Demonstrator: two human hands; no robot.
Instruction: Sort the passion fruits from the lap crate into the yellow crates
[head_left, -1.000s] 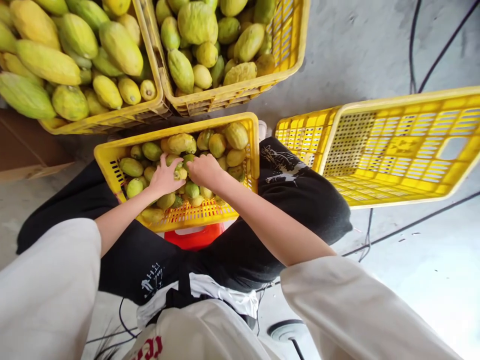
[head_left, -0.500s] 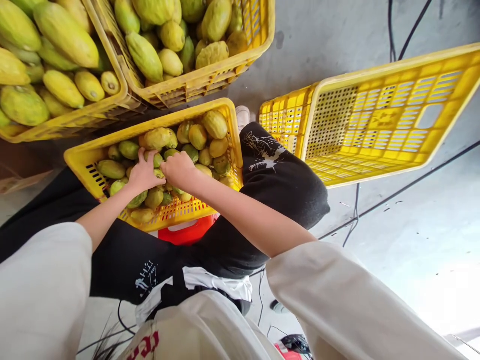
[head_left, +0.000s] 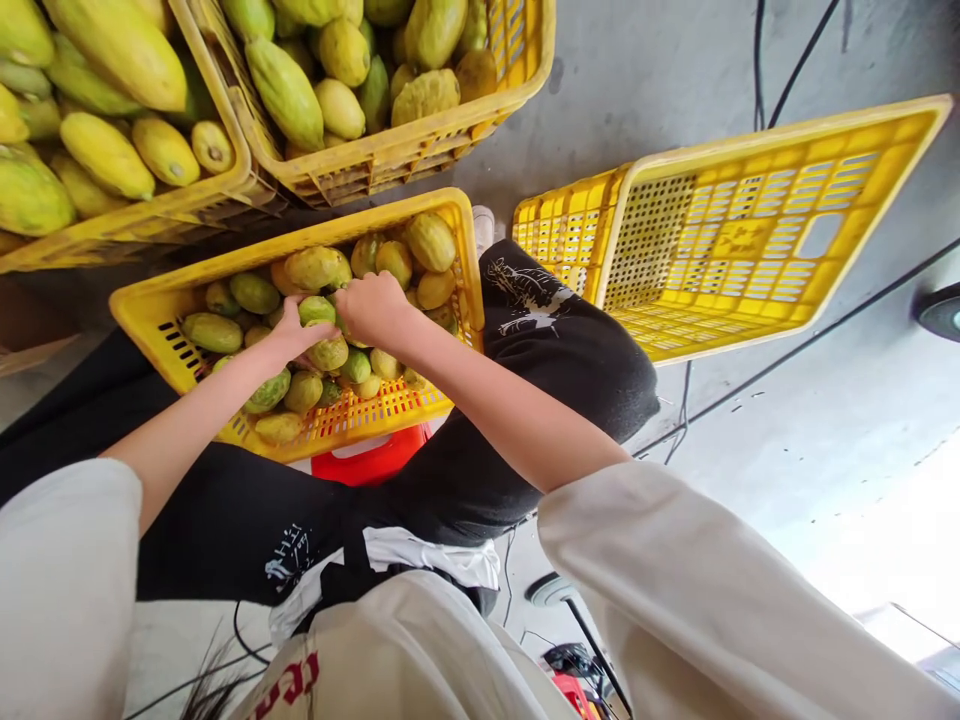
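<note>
In the head view, a yellow plastic crate (head_left: 292, 248) of small, oval yellow-green fruit (head_left: 277, 430) sits between my legs. My left hand (head_left: 289, 335) is over the middle of the crate, its thumb and fingers curled around a small green fruit (head_left: 316, 310). Beside it on the right, my right hand (head_left: 379, 312) is closed, knuckles up, close to the right end of that fruit. Its fingertips are turned away, so what they hold is hidden. More fruit lies around and below both hands.
Two larger yellow crates, a left one (head_left: 150, 225) and a right one (head_left: 405, 150), hold bigger papaya-like fruit. Another yellow crate (head_left: 750, 250) lies tilted at right. A red stool (head_left: 367, 462) shows below the middle crate. Black cables (head_left: 795, 365) cross the floor.
Both hands stay over the middle crate. My left hand has closed around a green fruit and turned slightly. My right hand has shifted a little upward and right. The view has moved slightly.
</note>
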